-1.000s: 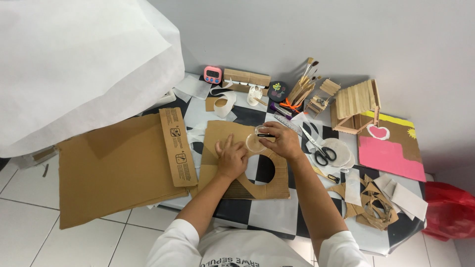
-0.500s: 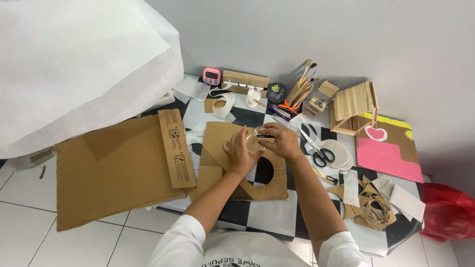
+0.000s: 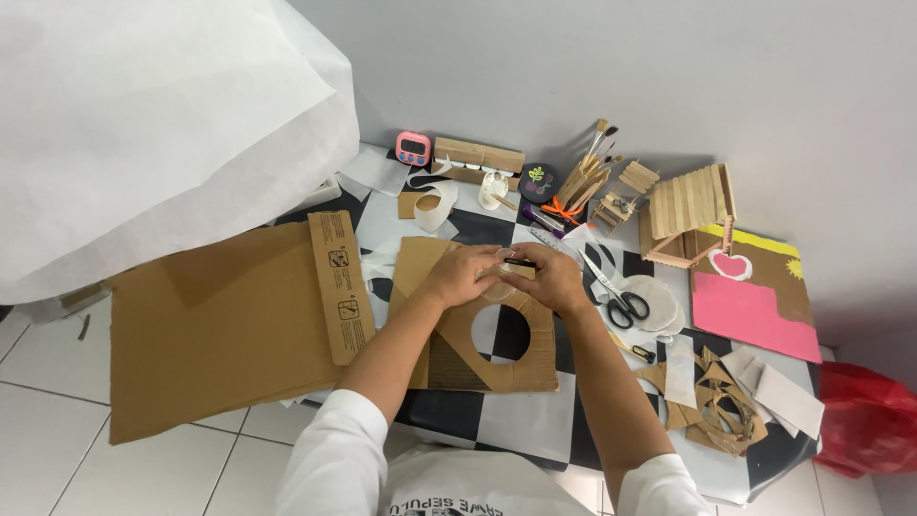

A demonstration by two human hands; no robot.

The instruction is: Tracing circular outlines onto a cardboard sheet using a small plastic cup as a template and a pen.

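A brown cardboard piece (image 3: 449,358) with a round hole cut in it lies on the black-and-white checked table (image 3: 530,430) in front of me. Both hands meet above its far edge. My left hand (image 3: 461,275) curls its fingers around a small round translucent object (image 3: 498,284). My right hand (image 3: 552,279) touches the same object from the other side and pinches a thin black pen-like tool (image 3: 522,262) at its fingertips. What the round object is cannot be made out.
A large cardboard sheet (image 3: 210,334) hangs off the table's left side under a big white paper sheet (image 3: 143,115). Scissors (image 3: 623,304), a craft-stick house (image 3: 690,208), a pink painted board (image 3: 750,311), cardboard scraps (image 3: 714,406), a brush holder (image 3: 583,182) and a pink timer (image 3: 413,148) lie around. A red bag (image 3: 874,420) sits at the right.
Both hands have lifted off the cardboard's surface and drawn together at its far edge around the small round object. The black tool now shows at the right fingertips.
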